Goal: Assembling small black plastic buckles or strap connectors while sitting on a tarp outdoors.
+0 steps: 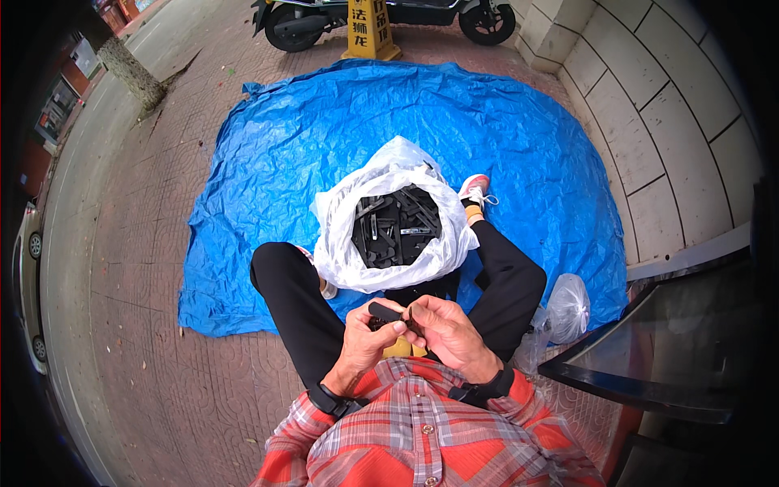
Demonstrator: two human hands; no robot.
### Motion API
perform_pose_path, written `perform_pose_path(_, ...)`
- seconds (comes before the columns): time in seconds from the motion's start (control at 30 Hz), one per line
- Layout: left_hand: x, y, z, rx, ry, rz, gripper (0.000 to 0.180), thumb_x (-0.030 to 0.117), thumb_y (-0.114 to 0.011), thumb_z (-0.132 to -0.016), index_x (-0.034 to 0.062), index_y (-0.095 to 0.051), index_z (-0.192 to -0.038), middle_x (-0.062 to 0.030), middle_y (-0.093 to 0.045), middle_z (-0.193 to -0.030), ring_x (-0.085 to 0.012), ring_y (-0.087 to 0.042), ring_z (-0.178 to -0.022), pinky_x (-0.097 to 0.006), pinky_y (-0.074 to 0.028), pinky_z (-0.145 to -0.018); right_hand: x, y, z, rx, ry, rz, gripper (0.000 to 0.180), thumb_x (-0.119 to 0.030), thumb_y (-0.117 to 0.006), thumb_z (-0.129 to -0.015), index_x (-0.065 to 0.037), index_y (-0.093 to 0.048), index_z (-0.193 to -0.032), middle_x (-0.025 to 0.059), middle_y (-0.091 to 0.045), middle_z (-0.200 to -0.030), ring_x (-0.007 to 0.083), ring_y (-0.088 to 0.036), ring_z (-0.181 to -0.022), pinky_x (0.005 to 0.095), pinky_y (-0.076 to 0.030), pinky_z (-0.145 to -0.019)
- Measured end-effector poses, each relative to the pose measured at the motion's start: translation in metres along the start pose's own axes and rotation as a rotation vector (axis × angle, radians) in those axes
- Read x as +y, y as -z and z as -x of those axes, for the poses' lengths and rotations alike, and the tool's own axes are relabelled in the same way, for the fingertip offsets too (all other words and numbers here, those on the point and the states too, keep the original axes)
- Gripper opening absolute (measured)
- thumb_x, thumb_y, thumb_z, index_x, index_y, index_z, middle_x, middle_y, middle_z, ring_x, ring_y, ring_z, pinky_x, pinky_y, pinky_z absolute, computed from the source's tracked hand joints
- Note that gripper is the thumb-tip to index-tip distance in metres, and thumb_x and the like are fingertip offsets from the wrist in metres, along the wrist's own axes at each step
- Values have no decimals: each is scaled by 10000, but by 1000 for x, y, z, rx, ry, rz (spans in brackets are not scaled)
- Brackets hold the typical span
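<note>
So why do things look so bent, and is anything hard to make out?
Head view: the wide fisheye lens curves the wall and road, leaving black corners; head view: soft daylight, with pale sheen on the creased blue tarp; head view: the dark piece in the left hand is too small to show much detail.

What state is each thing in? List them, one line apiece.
White translucent plastic bag: open at the top.
Thin black pieces inside it: loose, jumbled.
Left hand: closed on a small black strip.
Right hand: fingers bent at that strip; grip partly hidden.
Blue plastic tarp: spread out, wrinkled.
Clear plastic bag: bulging; contents unclear.
Pink-and-white lace-up shoe: worn, laced.
Yellow sign: upright.
Black two-wheeled scooter: standing, partly out of frame.
</note>
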State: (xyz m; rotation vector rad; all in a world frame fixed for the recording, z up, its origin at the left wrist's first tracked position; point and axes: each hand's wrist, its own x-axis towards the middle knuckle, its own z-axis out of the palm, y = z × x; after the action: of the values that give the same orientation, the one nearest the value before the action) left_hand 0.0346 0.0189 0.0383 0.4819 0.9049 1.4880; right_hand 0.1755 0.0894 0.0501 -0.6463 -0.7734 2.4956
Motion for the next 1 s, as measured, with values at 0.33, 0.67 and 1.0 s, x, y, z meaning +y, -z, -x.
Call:
perform_pose_path(0.33,-11,6,2,-53,-81,-10,191,2,-670,-735,-9,-599,-912,-28,-589,-781,-91,-543,-655,-209,-417,-588,1,-10,6,150,102,24,264,-83,-623,-807,-49,-411,-961,34,-537,-737,77,-494,-574,170,-364,-491)
perform_pose_path(0.67,12,8,3,-177,-99,-367,239,98,-739,-700,-8,-621,-878,-25,-565,-746,-90,-537,-675,-222,-423,-625,-12,-5,9,-21,-185,375,214,-231,-567,-874,-25,-509,-880,7,-524,-700,28,-480,-570,146,-352,-467)
perform_pose_path(1.0,0,-2,5,-42,13,-664,262,100,-689,-759,-19,-593,-972,-29,-626,-814,-73,-562,-740,-220,-461,-660,25,22,2,272,138,555,283,-271,-603,-849,-41,-499,-721,-4,-507,-587,34,-432,-475,174,-342,-423)
